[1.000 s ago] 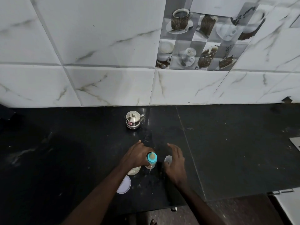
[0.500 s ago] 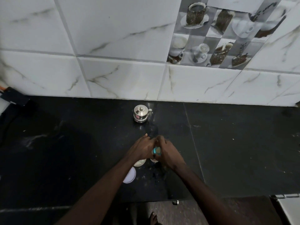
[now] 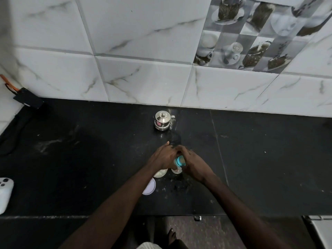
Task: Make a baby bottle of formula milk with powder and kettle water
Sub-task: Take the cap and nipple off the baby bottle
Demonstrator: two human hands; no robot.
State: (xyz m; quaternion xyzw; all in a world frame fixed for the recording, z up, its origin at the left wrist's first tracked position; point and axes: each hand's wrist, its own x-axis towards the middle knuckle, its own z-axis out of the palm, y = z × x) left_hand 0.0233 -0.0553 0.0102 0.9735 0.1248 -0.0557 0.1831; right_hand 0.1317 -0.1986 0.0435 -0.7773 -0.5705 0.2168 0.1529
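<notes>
Kettle (image 3: pixel 162 121) stands ahead, lid (image 3: pixel 150 186) and tub (image 3: pixel 160 173) nearer left; open countertop (image 3: pixel 269 159) lies right.

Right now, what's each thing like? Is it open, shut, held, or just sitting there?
baby bottle: blue-ringed top on, gripped by left hand and right hand.
kettle: lid on, upright, untouched.
powder tub: open, partly hidden under the left hand.
white lid: off, lying flat on the counter.
small white cap: on the counter beside the bottle, mostly hidden.
</notes>
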